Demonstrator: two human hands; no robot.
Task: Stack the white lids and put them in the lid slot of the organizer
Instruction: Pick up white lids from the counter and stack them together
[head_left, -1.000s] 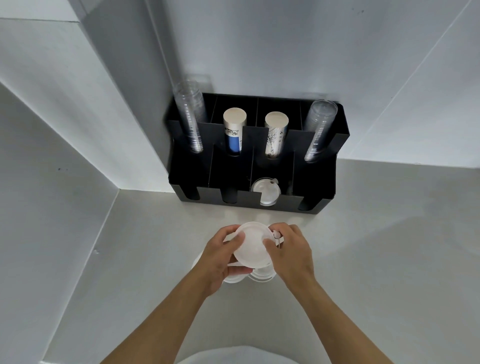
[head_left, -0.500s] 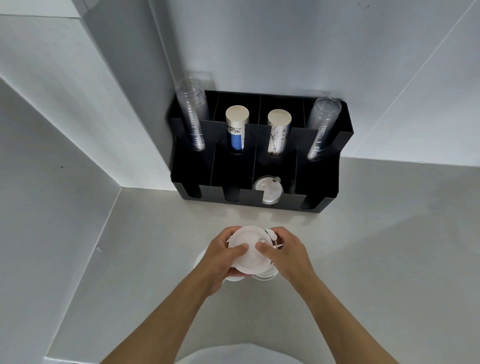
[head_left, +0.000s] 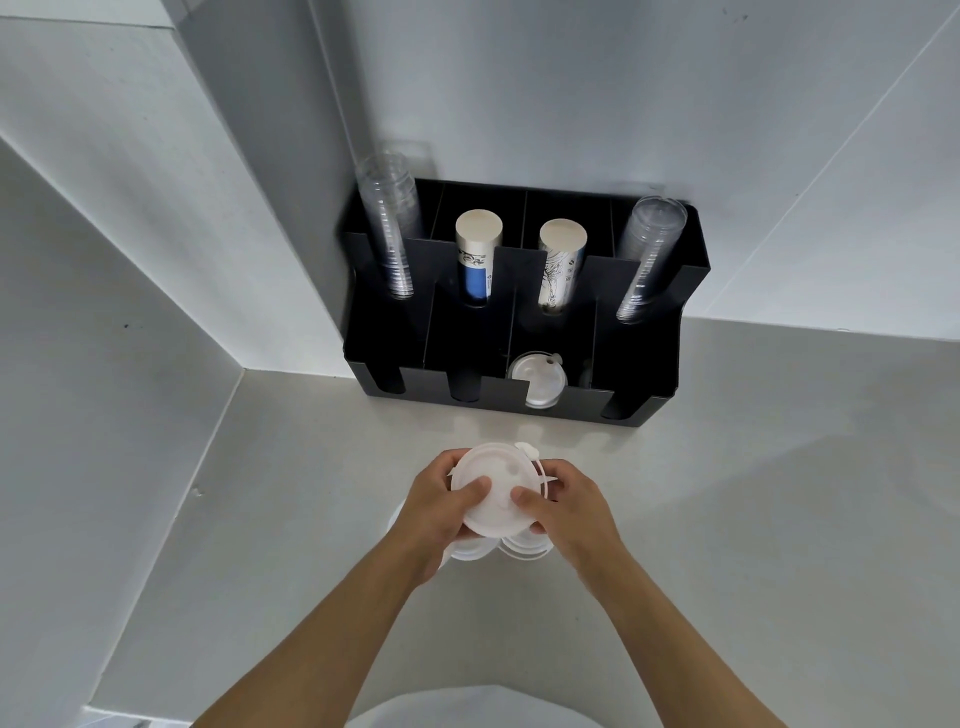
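Note:
Both hands hold a small stack of white lids (head_left: 497, 488) above the counter, its flat face tilted toward me. My left hand (head_left: 434, 512) grips its left rim with the thumb on top; my right hand (head_left: 569, 512) grips the right rim the same way. More white lids (head_left: 511, 550) lie on the counter under my hands, partly hidden. The black organizer (head_left: 639, 358) stands against the wall beyond, and white lids (head_left: 537, 382) sit in its front slot, second from the right.
The organizer's rear slots hold two stacks of clear cups (head_left: 389, 228) (head_left: 649, 254) and two stacks of paper cups (head_left: 475, 260) (head_left: 558, 265). A wall corner juts out at the left (head_left: 249, 182). Grey counter (head_left: 753, 493) stretches to the right of my hands.
The held lids have tilted and shifted slightly left and down between my hands; both thumbs now press on the top face. The camera moved a little closer.

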